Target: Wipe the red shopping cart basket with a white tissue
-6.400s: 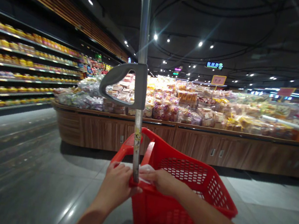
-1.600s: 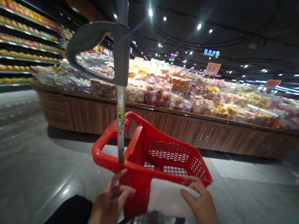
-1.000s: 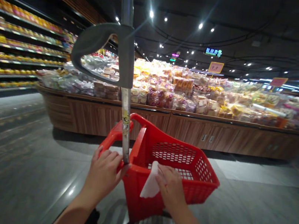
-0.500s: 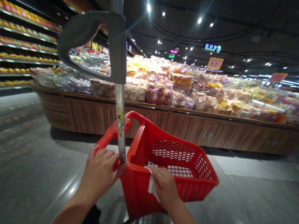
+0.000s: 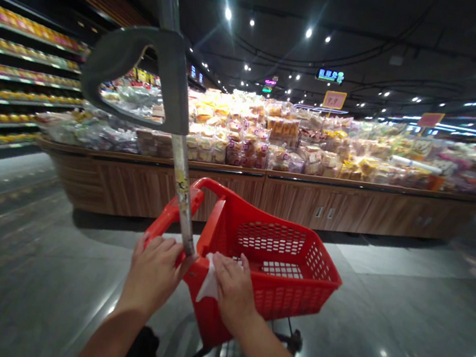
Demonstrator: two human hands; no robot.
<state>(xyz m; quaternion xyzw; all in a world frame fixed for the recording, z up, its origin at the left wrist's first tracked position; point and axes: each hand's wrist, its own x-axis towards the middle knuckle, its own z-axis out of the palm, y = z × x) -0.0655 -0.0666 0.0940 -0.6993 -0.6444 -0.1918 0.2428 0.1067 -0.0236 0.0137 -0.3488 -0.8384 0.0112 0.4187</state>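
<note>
A red plastic shopping basket [image 5: 296,271] on a wheeled frame stands just in front of me, tilted slightly. My left hand [image 5: 154,270] is curled over the basket's near left rim, right beside the foot of a metal pole [image 5: 180,176]. That pole rises up to a grey loop handle [image 5: 133,70]. My right hand [image 5: 234,288] presses a white cloth [image 5: 207,281] against the near rim of the basket, fingers laid over the cloth. The inside of the basket shows nothing but its mesh floor.
A long wooden display island [image 5: 263,191] piled with bagged baked goods [image 5: 279,140] runs across ahead. Shelves of packaged goods [image 5: 15,79] line the left wall. Shiny grey floor tiles [image 5: 28,266] lie on both sides. Price signs [image 5: 334,100] stand above the display.
My right hand with the cloth slid left along the near rim toward the pole. Earlier the cloth was spread wide over the rim; it is bunched now. My left hand stayed on the rim.
</note>
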